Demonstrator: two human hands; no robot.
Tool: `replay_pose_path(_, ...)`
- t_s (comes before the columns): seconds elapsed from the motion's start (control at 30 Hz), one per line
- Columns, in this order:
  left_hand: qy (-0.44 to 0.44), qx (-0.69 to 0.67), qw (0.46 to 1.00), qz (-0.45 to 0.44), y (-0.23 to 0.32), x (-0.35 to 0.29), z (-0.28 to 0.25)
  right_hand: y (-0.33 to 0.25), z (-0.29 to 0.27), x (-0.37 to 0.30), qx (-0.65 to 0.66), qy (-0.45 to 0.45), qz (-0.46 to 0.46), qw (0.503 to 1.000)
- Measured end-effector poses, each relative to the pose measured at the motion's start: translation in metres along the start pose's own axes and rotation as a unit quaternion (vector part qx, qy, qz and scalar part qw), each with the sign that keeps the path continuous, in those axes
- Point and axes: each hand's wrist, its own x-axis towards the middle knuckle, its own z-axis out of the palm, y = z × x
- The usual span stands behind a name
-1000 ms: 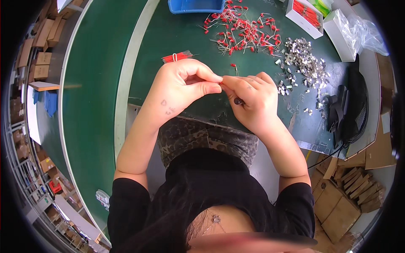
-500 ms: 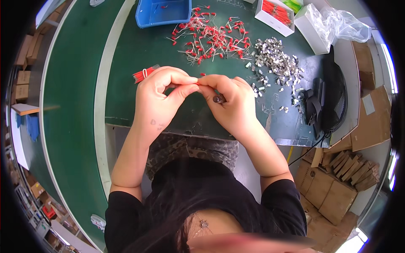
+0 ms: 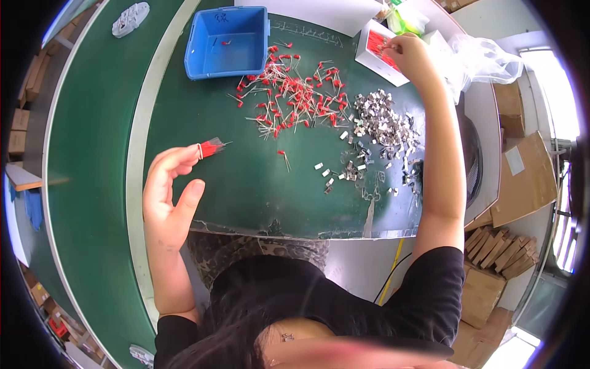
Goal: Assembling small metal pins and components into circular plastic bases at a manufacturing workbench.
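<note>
I see the left hand up over the near edge of the green mat. Its fingers are spread loose, but the tips pinch a small bundle of red parts tied with a band. The thin wire legs of the bundle stick out to the right.

I see the right hand stretched far out to the back of the table. Its fingers are curled at the white box, which has red parts inside. The fingertips touch the red parts at the edge of the box. I cannot tell if they hold one.

Between the two hands lies a big pile of loose red parts with wire legs, spread on the mat. One red part lies alone, closer to me. Just right of the pile is a heap of small shiny metal clips, and some clips are scattered nearer the mat's edge.

A blue tray sits at the back left, with one or two red parts in it. A clear plastic bag lies just past the white box. Brown cardboard boxes stand off to the right.
</note>
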Motion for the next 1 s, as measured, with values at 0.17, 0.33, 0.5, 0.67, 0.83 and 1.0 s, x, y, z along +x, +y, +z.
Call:
replay_pose_path(0.17,0.034,0.04,0.998,-0.031,-0.01,-0.01,-0.016,-0.003,0.018,0.026,-0.158,-0.144,0.048,0.976)
replay_pose_path(0.33,0.07,0.05,0.995,-0.05,-0.012,-0.015,-0.029,0.001,0.034,0.035,-0.096,-0.151,-0.003,0.984)
replay_pose_path(0.5,0.073,0.143,0.986,-0.032,-0.011,0.0,-0.022,-0.003,-0.007,0.022,-0.038,-0.145,0.113,0.982)
replay_pose_path(0.67,0.067,0.334,0.939,0.056,-0.016,0.007,-0.014,-0.13,-0.028,-0.036,0.166,-0.042,0.005,0.985)
replay_pose_path(0.83,0.036,0.365,0.927,0.081,-0.033,0.019,-0.006,-0.229,0.009,-0.088,0.195,-0.104,-0.235,0.946)
replay_pose_path(1.0,0.061,0.351,0.929,0.103,-0.041,0.02,0.0,-0.244,0.046,-0.088,0.203,-0.09,-0.255,0.941)
